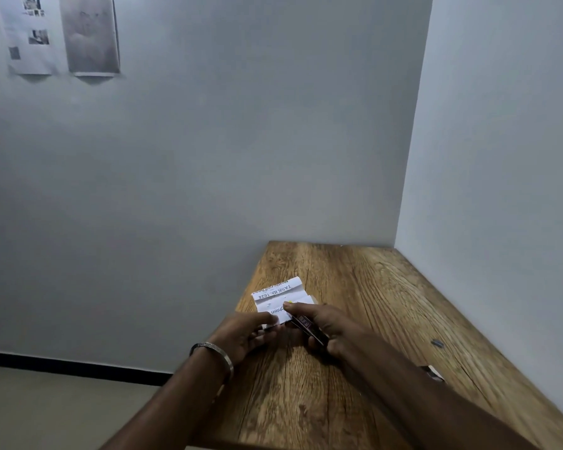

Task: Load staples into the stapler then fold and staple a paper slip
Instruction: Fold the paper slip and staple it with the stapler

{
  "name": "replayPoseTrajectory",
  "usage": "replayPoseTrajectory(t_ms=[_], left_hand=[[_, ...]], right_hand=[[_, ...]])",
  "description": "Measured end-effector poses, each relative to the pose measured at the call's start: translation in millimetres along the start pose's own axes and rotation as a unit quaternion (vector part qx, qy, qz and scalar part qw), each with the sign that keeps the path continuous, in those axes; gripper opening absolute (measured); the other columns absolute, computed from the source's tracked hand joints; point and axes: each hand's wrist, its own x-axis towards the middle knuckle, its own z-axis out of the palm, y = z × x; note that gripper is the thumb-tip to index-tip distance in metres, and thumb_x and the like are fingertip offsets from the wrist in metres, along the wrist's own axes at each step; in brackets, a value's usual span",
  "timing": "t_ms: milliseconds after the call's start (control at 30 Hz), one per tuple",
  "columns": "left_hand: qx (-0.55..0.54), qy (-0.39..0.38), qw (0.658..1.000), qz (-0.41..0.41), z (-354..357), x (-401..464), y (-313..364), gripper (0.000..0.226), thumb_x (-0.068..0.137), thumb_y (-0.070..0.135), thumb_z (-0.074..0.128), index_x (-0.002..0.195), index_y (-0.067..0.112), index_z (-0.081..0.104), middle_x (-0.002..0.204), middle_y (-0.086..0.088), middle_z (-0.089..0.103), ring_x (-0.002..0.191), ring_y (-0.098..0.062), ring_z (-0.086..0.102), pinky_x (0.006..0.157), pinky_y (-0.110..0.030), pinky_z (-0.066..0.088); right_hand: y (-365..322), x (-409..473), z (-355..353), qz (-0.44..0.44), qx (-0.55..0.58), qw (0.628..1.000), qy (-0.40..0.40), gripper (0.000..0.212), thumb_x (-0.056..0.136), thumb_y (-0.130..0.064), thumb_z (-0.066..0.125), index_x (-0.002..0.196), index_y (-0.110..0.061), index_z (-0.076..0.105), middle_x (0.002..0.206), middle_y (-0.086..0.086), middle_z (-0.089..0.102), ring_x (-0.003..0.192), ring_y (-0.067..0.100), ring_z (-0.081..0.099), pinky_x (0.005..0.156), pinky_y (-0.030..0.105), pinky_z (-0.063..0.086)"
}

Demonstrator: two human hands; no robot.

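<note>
A wooden tabletop (355, 352) stands in a corner of grey walls, its far edge and right edge against them. Near the left edge, about midway along it, lies the slip (278, 295), a white paper with creases across it and printed text upside down to the camera; its far end rests flat on the wood and its near end is taken up by both hands. The left hand (247, 334) reaches in from the left edge, a metal bangle (213, 352) on its wrist, and its fingers (267, 318) are closed in a pinch on the near left corner of the slip. The right hand (325, 326) is closed around the stapler (306, 324), a small dark one with a label on top, thumb above and the other fingers curled below. The stapler's nose points toward the far left and meets the near right edge of the slip, just beside the left fingertips; whether the paper sits inside the stapler's mouth cannot be told. Close to the right edge lie a small dark bit (437, 343) and, nearer the camera, a small box (434, 373), both blurred, well apart from the hands. Two printed sheets (59, 34) hang on the far wall at upper left.
</note>
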Motion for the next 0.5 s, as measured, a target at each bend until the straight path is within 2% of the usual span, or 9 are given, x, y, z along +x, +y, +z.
replayPoseTrajectory(t_ms=[100, 267, 400, 500], left_hand=[[0.002, 0.003, 1.000, 0.002, -0.3, 2.5, -1.0, 0.041, 0.076, -0.008, 0.073, 0.114, -0.008, 0.059, 0.098, -0.024, 0.068, 0.075, -0.025, 0.070, 0.057, -0.026, 0.061], [0.008, 0.005, 1.000, 0.001, -3.0, 7.3, -2.2, 0.039, 0.076, -0.006, 0.074, 0.112, -0.008, 0.060, 0.092, -0.023, 0.069, 0.074, -0.025, 0.071, 0.063, -0.028, 0.061], [0.021, 0.006, 1.000, 0.002, -2.0, 9.9, -3.1, 0.038, 0.075, -0.005, 0.075, 0.110, -0.009, 0.061, 0.086, -0.021, 0.071, 0.068, -0.023, 0.071, 0.059, -0.027, 0.061], [0.020, 0.009, 1.000, 0.000, -2.2, 11.5, -3.1, 0.039, 0.075, -0.005, 0.076, 0.110, -0.008, 0.061, 0.090, -0.022, 0.070, 0.068, -0.023, 0.071, 0.057, -0.027, 0.061]], right_hand=[[1.2, -0.1, 3.0, -0.021, -0.010, 0.999, 0.030, 0.041, 0.067, -0.030, 0.090, 0.097, -0.006, 0.076, 0.091, 0.014, 0.078, 0.067, 0.022, 0.072, 0.036, 0.018, 0.041], [1.9, 2.8, 4.0, -0.038, 0.007, 0.998, 0.048, 0.033, 0.070, -0.023, 0.088, 0.090, 0.000, 0.074, 0.065, 0.010, 0.073, 0.049, 0.015, 0.065, 0.042, 0.021, 0.051], [5.0, 5.0, 3.8, -0.049, 0.052, 0.997, 0.037, 0.022, 0.074, -0.008, 0.084, 0.088, 0.004, 0.072, 0.066, 0.016, 0.072, 0.045, 0.018, 0.063, 0.039, 0.021, 0.050], [6.7, 6.6, 3.5, -0.051, 0.059, 0.997, 0.027, 0.024, 0.073, -0.006, 0.084, 0.091, 0.007, 0.072, 0.068, 0.018, 0.072, 0.047, 0.020, 0.063, 0.041, 0.023, 0.052]])
